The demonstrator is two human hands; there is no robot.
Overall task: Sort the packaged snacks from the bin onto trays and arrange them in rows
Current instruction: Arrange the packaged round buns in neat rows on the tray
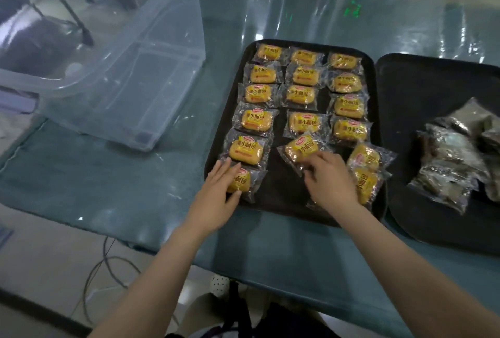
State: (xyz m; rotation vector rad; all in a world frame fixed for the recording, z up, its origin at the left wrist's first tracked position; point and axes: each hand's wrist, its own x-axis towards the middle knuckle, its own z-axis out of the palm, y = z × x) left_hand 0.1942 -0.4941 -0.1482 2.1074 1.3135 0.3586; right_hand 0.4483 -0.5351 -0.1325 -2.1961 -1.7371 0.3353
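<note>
A black tray [284, 191] in the middle of the table carries several yellow bread packets in three rows. My left hand [216, 197] lies flat with fingers spread on the nearest packet of the left row [244, 179], at the tray's front left corner. My right hand [331, 179] pinches the near edge of a tilted bread packet [301, 148] in the middle row. Two more yellow packets [365, 172] lie askew to the right of that hand. A second black tray [422, 94] on the right holds a pile of dark snack packets [454, 156].
A clear plastic bin [130, 67] stands tilted at the back left of the table, with nothing visible inside. The table is covered in shiny clear film over teal cloth [108, 175]. Cables [108, 264] run over the floor below the table's near edge.
</note>
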